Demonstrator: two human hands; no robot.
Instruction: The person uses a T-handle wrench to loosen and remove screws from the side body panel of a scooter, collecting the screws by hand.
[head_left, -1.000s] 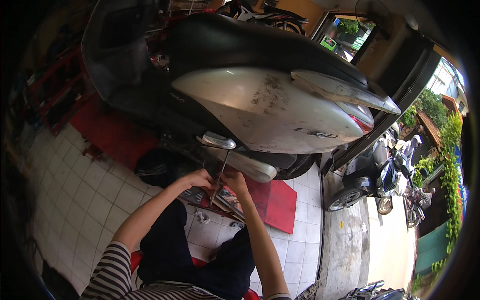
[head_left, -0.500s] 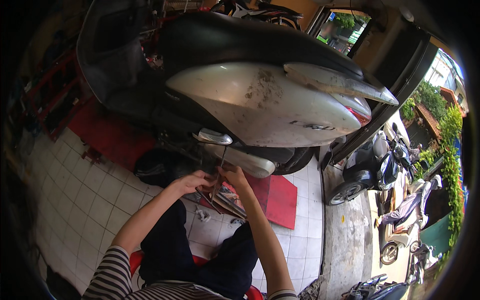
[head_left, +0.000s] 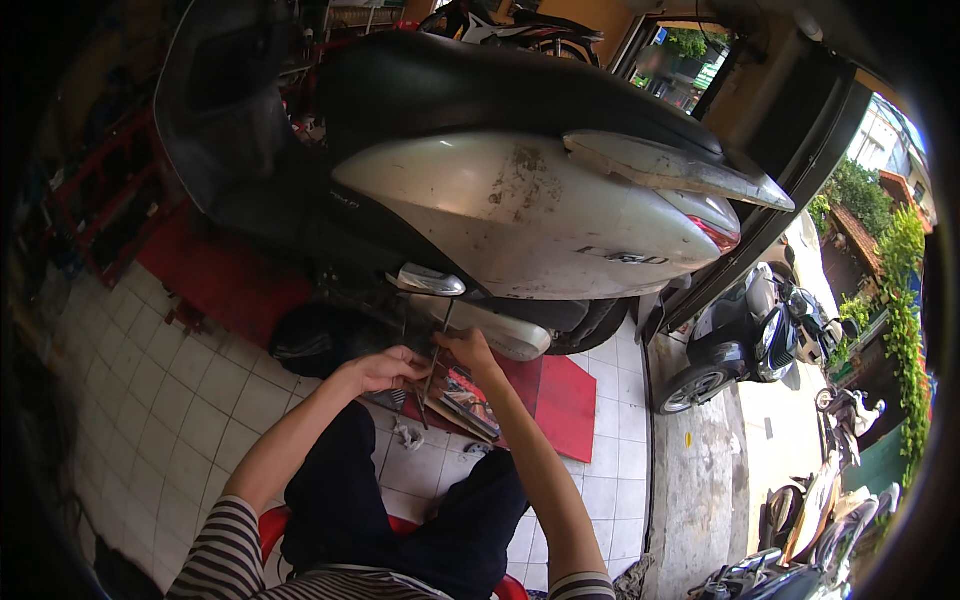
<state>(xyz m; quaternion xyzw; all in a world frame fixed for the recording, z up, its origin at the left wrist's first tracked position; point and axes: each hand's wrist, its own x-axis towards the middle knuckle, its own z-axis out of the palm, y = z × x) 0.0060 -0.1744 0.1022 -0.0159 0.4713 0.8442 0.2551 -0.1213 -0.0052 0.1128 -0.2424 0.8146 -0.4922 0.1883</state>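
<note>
Evidently both hands are at work close together in the middle, around one thin dark rod [head_left: 432,375]. The right hand [head_left: 467,348] has its fingers closed in a pinch on the rod's upper stretch. The left hand [head_left: 388,369] lies just to the left and slightly nearer, fingers drawn narrow with their tips at the rod; whether they grip it or only touch it, I cannot tell. The rod slants up to the silver footrest [head_left: 430,279] on the scooter's side, and its lower end points down toward the near side.

Beneath the hands, a flat stack with a colourful printed surface [head_left: 468,397] lies at the edge of a red platform [head_left: 566,405]. A crumpled white scrap [head_left: 408,434] rests nearer, on the pale tiles [head_left: 212,400]. Left of the hands sits a rounded black object [head_left: 312,337], its kind too dark to make out.

Beyond, the silver and black scooter [head_left: 460,190] spans the view, its tail to the right, with a pale elongated cover [head_left: 515,336] low on its side. Far left, a red metal frame [head_left: 112,200] stands in shadow. Outside to the right, a dark motorbike [head_left: 735,335] is parked, with green vines [head_left: 905,320] farther right.
</note>
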